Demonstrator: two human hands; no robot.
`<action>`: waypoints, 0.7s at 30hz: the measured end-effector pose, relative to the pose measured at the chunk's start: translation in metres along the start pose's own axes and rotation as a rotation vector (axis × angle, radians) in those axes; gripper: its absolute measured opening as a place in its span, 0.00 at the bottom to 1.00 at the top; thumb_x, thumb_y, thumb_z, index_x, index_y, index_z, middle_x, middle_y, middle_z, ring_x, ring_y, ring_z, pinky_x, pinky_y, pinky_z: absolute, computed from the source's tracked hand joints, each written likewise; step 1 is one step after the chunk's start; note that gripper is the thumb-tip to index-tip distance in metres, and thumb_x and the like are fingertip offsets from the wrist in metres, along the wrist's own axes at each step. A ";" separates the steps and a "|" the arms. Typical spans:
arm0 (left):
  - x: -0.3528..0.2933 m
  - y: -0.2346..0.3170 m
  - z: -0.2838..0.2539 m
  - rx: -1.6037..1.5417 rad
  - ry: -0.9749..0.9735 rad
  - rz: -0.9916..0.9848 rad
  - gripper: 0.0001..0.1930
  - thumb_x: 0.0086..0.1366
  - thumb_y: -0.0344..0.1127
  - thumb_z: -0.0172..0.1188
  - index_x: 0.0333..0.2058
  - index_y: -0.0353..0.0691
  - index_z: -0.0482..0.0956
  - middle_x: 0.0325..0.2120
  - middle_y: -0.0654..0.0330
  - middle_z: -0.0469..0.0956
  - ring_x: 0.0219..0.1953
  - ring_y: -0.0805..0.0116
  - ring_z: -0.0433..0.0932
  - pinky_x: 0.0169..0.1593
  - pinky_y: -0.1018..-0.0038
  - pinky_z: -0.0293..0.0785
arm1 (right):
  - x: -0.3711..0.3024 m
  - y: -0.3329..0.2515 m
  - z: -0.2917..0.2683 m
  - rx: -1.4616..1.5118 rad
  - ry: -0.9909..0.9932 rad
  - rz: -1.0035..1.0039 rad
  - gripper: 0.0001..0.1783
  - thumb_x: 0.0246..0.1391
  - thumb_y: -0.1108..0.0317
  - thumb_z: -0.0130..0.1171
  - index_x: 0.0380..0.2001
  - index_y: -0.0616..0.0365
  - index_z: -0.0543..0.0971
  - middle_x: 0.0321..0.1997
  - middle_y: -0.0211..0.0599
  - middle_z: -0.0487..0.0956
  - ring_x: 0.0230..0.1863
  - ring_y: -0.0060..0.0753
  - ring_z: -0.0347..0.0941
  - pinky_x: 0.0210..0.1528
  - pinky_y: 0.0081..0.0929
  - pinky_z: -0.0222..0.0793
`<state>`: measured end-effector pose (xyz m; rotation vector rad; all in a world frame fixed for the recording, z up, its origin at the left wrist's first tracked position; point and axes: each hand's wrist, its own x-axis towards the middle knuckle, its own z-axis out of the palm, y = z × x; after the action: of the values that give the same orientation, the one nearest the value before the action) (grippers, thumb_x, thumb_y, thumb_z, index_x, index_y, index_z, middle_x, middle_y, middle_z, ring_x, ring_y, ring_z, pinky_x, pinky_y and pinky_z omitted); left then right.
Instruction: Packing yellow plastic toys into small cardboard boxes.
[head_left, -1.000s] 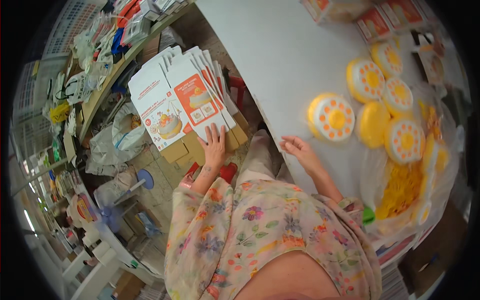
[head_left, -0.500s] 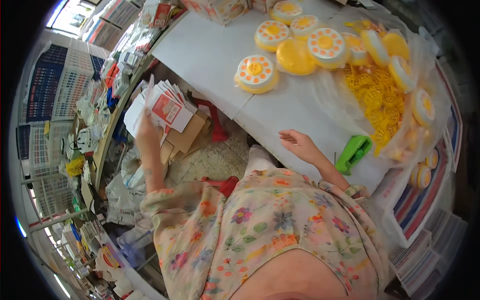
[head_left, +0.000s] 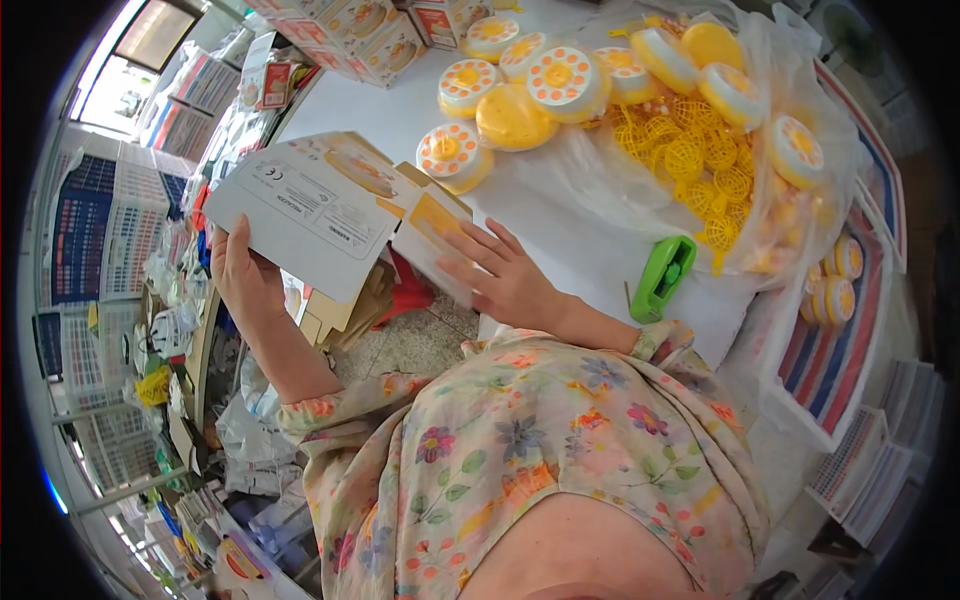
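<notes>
A printed cardboard box (head_left: 310, 205), white with a food picture on one panel, is held up at the left of the table, its flaps partly unfolded. My left hand (head_left: 245, 280) grips its lower left edge, thumb in front and fingers behind. Against the flap on its right side lies my right hand (head_left: 510, 275), fingers stretched and apart, slightly blurred. Below the box, a stack of flat brown cardboard (head_left: 350, 305) shows in part. A green tape dispenser (head_left: 662, 278) rests on the table, right of my right forearm.
Several yellow-and-white round toys (head_left: 455, 155) with orange dots sit across the table (head_left: 590, 205). A clear plastic bag (head_left: 570, 165) holds yellow lattice pieces (head_left: 700, 150). Printed boxes (head_left: 350, 40) stand stacked at the far left. A cluttered shelf (head_left: 200, 350) runs along the left.
My left hand has come up from the cardboard stack with one box, now opened toward the table. My right hand has moved left onto its flap. The view has shifted.
</notes>
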<state>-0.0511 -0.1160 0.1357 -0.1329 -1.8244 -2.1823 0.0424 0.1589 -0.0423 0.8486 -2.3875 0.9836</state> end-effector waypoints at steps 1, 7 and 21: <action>0.000 -0.001 0.010 -0.036 -0.022 -0.012 0.16 0.67 0.28 0.53 0.54 0.33 0.72 0.43 0.57 0.79 0.40 0.70 0.81 0.44 0.74 0.79 | -0.005 0.002 -0.004 -0.035 0.032 -0.003 0.39 0.51 0.63 0.67 0.66 0.52 0.64 0.68 0.42 0.64 0.69 0.48 0.59 0.70 0.48 0.53; 0.001 -0.021 0.057 0.032 -0.261 -0.147 0.21 0.69 0.33 0.52 0.59 0.35 0.65 0.46 0.55 0.77 0.44 0.68 0.80 0.46 0.69 0.80 | -0.021 0.016 -0.046 0.310 0.355 0.304 0.20 0.56 0.75 0.60 0.53 0.58 0.77 0.51 0.39 0.80 0.53 0.35 0.77 0.56 0.36 0.70; -0.046 -0.187 0.113 0.016 -0.241 -0.069 0.30 0.75 0.53 0.39 0.64 0.35 0.59 0.62 0.55 0.63 0.64 0.63 0.63 0.68 0.64 0.54 | -0.101 0.033 -0.121 0.652 0.494 0.711 0.14 0.61 0.74 0.57 0.50 0.64 0.79 0.47 0.35 0.83 0.43 0.20 0.77 0.45 0.15 0.70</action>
<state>-0.0732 0.0306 -0.0309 -0.3481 -1.9998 -2.2826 0.1113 0.3042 -0.0361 -0.1343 -1.9341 2.0273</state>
